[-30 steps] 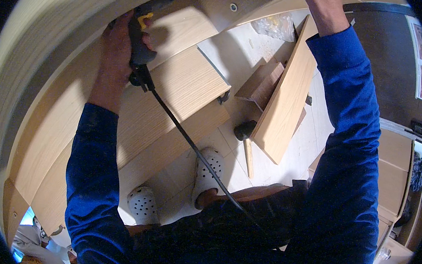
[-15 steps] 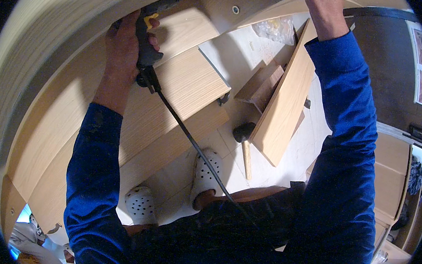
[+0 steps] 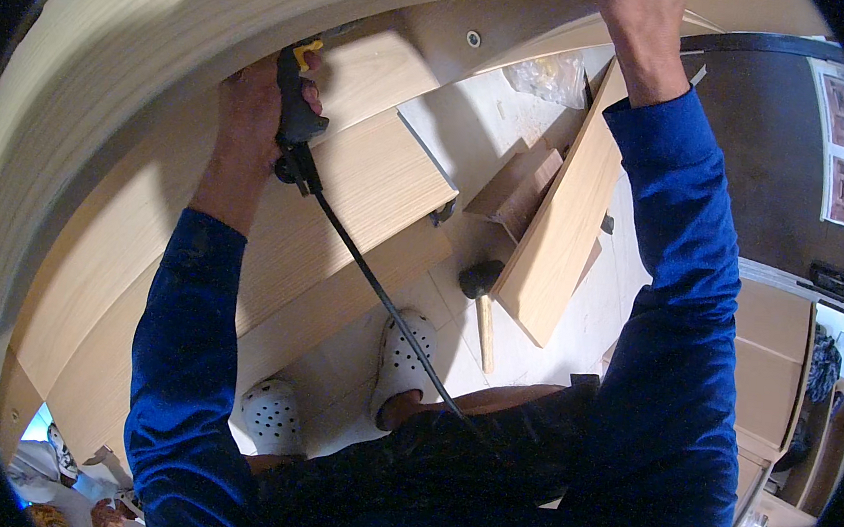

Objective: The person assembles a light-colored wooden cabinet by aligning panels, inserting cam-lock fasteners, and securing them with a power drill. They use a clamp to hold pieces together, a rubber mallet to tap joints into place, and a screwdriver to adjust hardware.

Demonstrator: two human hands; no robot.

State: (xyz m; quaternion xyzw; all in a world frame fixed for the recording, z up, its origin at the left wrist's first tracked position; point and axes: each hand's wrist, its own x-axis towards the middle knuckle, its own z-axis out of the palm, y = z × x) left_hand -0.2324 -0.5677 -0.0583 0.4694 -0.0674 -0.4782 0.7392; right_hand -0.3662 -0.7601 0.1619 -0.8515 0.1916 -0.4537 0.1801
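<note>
My left hand (image 3: 256,98) is wrapped around the grip of a black corded power drill (image 3: 301,102) with a yellow trigger. The drill's upper body is mostly hidden behind the edge of a curved-looking light wood panel (image 3: 86,84). From its grip a black cord (image 3: 371,277) runs down toward my lap. At the top edge, my right hand (image 3: 641,27) reaches up beside the wood panel. Its fingers are mostly cut off by the picture edge, so what they touch is unclear. Below the left hand lie wide light wood boards (image 3: 350,172).
A black-headed mallet (image 3: 484,304) lies on the tiled floor near a long loose board (image 3: 570,236) and a shorter wood piece (image 3: 519,187). Behind them is a clear plastic bag (image 3: 549,79). My white clogs (image 3: 273,416) are below; cardboard (image 3: 770,364) stands at right.
The left hand and drill have shifted slightly down, and more of the drill body is behind the panel. The whole view has tilted a little; the right hand shows a bit more.
</note>
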